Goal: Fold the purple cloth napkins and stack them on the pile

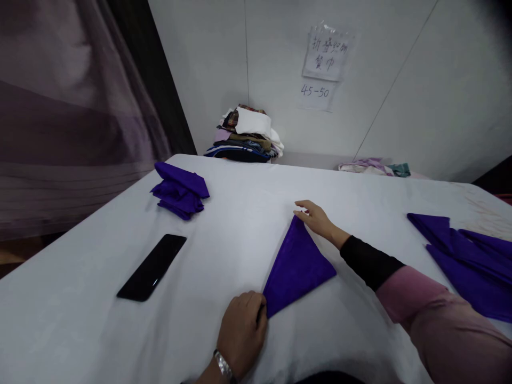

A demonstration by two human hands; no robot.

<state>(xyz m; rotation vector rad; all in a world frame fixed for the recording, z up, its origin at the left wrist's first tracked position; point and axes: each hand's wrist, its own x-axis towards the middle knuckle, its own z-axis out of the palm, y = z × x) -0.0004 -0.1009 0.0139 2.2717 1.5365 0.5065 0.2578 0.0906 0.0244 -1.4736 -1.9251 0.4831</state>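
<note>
A purple cloth napkin, folded into a triangle, lies flat on the white-covered table with its tip pointing away from me. At its near left corner, the curled fingers of my left hand pinch the cloth; a silver bracelet is on that wrist. My right hand is at the far tip, thumb and forefinger apart, the thumb close against the cloth. Whether the thumb touches the tip is hard to make out.
A pile of folded purple cloths sits at the far left, with a black phone nearer to me. More purple cloth lies at the right. Stacked clothes and other fabric are beyond the table's far edge.
</note>
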